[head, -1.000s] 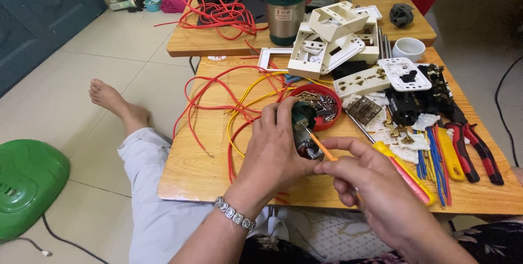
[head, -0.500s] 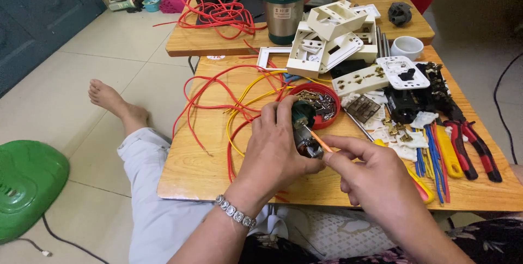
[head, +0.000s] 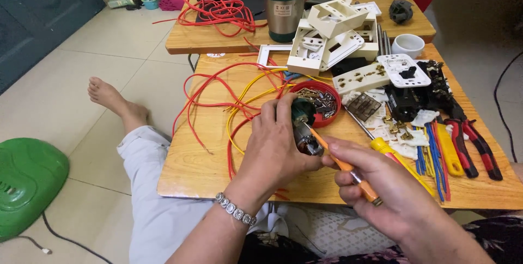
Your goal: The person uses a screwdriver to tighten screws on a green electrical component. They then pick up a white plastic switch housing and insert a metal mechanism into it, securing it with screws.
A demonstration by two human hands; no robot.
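My left hand grips a small motor part with a dark green top and a metal core, holding it above the wooden table. My right hand holds an orange-handled screwdriver; its tip touches the metal core of the part. A silver bracelet sits on my left wrist. Just behind the part stands a red round dish filled with small screws and metal bits.
Red and yellow wires sprawl over the table's left half. White socket plates, pliers with red handles, a yellow screwdriver, a white cup and a steel canister lie beyond. A green fan base rests on the floor.
My right hand has drawn back toward me and the screwdriver now slants more steeply into the motor part. My left hand keeps the part in nearly the same place.
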